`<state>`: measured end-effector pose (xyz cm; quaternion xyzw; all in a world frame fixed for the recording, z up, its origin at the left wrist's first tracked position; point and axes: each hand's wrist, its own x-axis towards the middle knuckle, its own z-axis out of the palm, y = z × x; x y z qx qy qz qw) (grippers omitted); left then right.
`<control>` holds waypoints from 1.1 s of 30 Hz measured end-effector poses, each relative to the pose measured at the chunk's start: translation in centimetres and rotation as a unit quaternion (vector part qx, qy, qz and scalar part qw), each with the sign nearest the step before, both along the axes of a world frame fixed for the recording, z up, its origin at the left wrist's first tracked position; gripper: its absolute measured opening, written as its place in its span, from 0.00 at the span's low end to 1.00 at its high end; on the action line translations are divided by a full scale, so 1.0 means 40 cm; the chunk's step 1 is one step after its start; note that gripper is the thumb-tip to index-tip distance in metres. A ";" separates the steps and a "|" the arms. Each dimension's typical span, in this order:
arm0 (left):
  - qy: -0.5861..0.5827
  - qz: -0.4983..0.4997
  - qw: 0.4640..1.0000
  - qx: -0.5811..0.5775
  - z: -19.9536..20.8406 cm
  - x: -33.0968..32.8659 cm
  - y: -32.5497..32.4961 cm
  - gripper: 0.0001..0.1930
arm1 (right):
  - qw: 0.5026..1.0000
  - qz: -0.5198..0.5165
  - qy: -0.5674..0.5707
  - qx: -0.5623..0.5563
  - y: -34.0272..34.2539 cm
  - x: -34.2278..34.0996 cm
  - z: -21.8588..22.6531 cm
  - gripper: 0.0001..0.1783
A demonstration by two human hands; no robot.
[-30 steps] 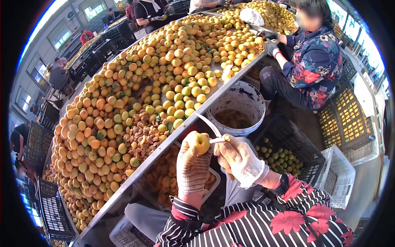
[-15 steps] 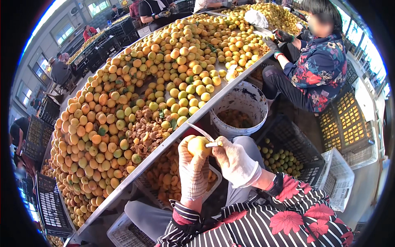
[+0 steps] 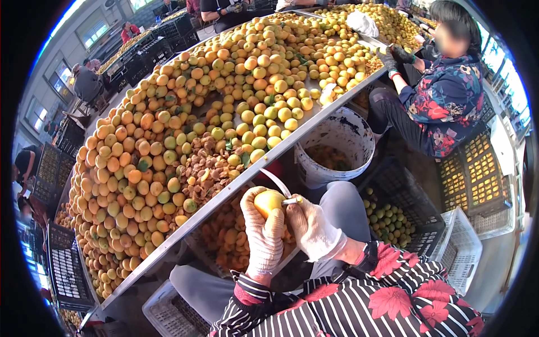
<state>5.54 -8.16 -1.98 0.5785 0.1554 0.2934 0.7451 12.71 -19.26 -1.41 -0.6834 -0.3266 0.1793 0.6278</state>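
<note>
Both my hands wear pale, stained knit gloves and meet in front of the table's metal edge. My left hand [image 3: 264, 238] is closed around a yellow-orange apricot [image 3: 268, 203], holding it up. Pressed close against it, my right hand [image 3: 315, 229] grips a small knife with a thin curved blade [image 3: 275, 181]. The blade sticks up past the apricot, and the handle is mostly hidden in my fingers. Beneath my hands, a crate holds split apricot pieces [image 3: 225, 242].
A big heap of apricots [image 3: 163, 135] covers the table, with brown pits [image 3: 206, 167] near its edge. A stained white bucket [image 3: 314, 174], a dark crate of greenish fruit [image 3: 387, 223] and a white crate [image 3: 461, 247] stand rightward. A co-worker [image 3: 443, 101] sits at far right.
The whole view has shifted slightly, with the table and bucket now farther right. The apricot shows more of its side in my left hand; both hands keep their hold.
</note>
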 end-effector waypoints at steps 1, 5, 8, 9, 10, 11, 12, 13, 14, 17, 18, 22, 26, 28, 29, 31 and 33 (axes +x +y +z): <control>0.005 -0.007 1.000 -0.006 0.006 -0.007 0.000 0.25 | 1.000 0.009 0.015 0.002 0.003 0.000 -0.008 0.14; 0.013 -0.024 0.995 -0.091 0.005 -0.025 0.011 0.25 | 0.979 0.073 0.188 0.012 0.004 0.003 -0.002 0.16; 0.024 -0.018 0.996 -0.081 0.003 -0.054 0.028 0.27 | 0.916 0.186 0.349 0.063 -0.004 0.005 -0.005 0.17; -0.020 -0.027 0.989 -0.145 -0.008 -0.059 0.051 0.29 | 0.900 0.239 0.360 0.060 0.000 0.011 -0.007 0.17; -0.117 -0.083 0.967 -0.212 -0.018 -0.056 0.064 0.31 | 0.880 0.292 0.371 0.057 0.007 0.012 -0.004 0.17; -0.114 -0.072 0.959 -0.250 -0.026 -0.060 0.068 0.29 | 0.857 0.304 0.405 0.097 -0.012 -0.005 0.025 0.17; -0.111 -0.061 0.949 -0.288 -0.035 -0.066 0.069 0.26 | 0.869 0.282 0.400 0.081 -0.011 -0.009 0.028 0.17; -0.128 -0.054 0.942 -0.305 -0.041 -0.073 0.066 0.27 | 0.879 0.260 0.394 0.066 -0.015 -0.012 0.027 0.17; -0.147 -0.048 0.934 -0.322 -0.024 -0.070 0.060 0.27 | 0.890 0.238 0.385 0.050 -0.018 -0.012 0.026 0.17; -0.159 -0.016 0.929 -0.335 -0.026 -0.073 0.055 0.26 | 0.986 0.131 0.105 0.004 -0.004 -0.029 -0.015 0.11; -0.164 -0.018 0.930 -0.328 -0.025 -0.075 0.056 0.26 | 0.991 0.125 0.041 -0.011 -0.002 -0.033 -0.025 0.10; -0.145 -0.031 0.943 -0.297 -0.045 -0.087 0.061 0.29 | 0.993 0.104 0.019 -0.058 -0.003 -0.049 -0.012 0.09; -0.154 -0.015 0.942 -0.297 -0.037 -0.078 0.051 0.30 | 0.990 0.116 0.074 -0.009 -0.004 -0.044 -0.009 0.10; -0.157 -0.026 0.940 -0.302 -0.037 -0.080 0.049 0.29 | 0.992 0.114 0.060 0.006 -0.002 -0.044 0.005 0.10; -0.156 -0.032 0.938 -0.307 -0.036 -0.080 0.045 0.29 | 0.993 0.108 0.043 0.001 -0.001 -0.049 0.021 0.10; -0.153 -0.040 0.936 -0.314 -0.035 -0.082 0.043 0.28 | 0.994 0.108 -0.006 -0.016 0.003 -0.052 0.007 0.08; -0.146 -0.028 0.940 -0.307 -0.037 -0.078 0.039 0.27 | 0.995 0.097 -0.003 -0.033 0.000 -0.060 0.000 0.08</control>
